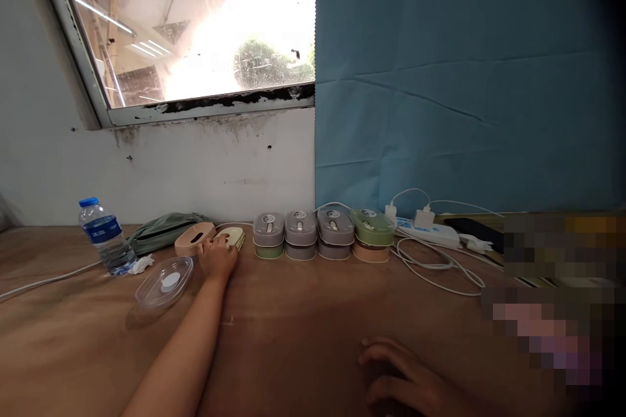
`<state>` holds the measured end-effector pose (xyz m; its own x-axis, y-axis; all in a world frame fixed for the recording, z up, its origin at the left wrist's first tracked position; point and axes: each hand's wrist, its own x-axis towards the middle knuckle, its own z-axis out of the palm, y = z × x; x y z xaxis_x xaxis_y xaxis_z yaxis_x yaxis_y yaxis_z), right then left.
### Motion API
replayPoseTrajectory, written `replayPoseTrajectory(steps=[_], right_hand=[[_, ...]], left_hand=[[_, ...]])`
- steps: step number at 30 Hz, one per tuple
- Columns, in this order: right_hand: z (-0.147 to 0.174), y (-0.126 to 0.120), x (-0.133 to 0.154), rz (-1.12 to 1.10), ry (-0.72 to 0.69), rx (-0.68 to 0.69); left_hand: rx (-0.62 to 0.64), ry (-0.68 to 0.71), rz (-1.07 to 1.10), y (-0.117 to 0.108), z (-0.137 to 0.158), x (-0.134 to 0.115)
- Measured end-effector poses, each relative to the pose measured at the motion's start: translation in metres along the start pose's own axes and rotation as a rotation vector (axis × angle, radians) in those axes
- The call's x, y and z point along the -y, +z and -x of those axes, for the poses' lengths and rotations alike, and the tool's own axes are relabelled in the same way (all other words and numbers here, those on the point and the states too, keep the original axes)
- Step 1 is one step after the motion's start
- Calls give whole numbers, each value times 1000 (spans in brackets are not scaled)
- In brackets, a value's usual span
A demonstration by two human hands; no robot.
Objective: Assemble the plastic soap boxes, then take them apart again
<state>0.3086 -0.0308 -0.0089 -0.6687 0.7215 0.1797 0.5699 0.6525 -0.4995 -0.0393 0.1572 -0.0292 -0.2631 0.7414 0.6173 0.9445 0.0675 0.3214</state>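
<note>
My left hand (218,259) reaches forward with its fingers curled over a cream-coloured stack of thin oval pieces (235,239). Beside it, close to my fingertips, sits a pink oval box part (188,244) with a slot in its top. A clear plastic lid (155,290) with a white disc lies left of my forearm. Near the front edge of view, my right hand (403,374) hovers or rests over the table, fingers apart and slightly bent, holding nothing. To the right of my left hand stands a row of several two-tier lunch boxes (300,234) in grey, green and orange.
A water bottle (105,238) with a blue cap stands at the left beside crumpled tissue (141,265) and a green pouch (166,229). A power strip (430,232) with white cables (440,266) lies at the right, near a dark phone-like object (482,234). Behind is the wall.
</note>
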Motion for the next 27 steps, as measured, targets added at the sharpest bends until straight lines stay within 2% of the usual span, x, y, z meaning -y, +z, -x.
replayPoseTrajectory(steps=[3, 5, 8, 11, 13, 16, 18, 21, 24, 27], right_hand=[[0, -3, 3, -6, -13, 59], [0, -4, 3, 1, -28, 56], [1, -4, 1, 54, -70, 14], [3, -1, -1, 157, -128, -11], [4, 2, -3, 233, -152, -69], [6, 6, -7, 310, -132, -239], [6, 9, -10, 334, -109, -342], [6, 9, -12, 365, -128, -386], [5, 7, -9, 379, -188, -277], [3, 4, -1, 360, -229, -123]], left_hand=[[99, 39, -4, -4, 4, 12], [103, 61, 20, -6, 5, 15], [58, 72, 72, -10, 7, 13], [-43, 40, 117, -20, 18, 5], [-110, 49, 163, -31, 35, -3], [-115, 211, 357, -55, 72, -14], [33, 369, 516, -74, 99, -20], [377, 600, 657, -100, 129, -29], [633, 765, 717, -116, 143, -38], [757, 869, 730, -120, 144, -43]])
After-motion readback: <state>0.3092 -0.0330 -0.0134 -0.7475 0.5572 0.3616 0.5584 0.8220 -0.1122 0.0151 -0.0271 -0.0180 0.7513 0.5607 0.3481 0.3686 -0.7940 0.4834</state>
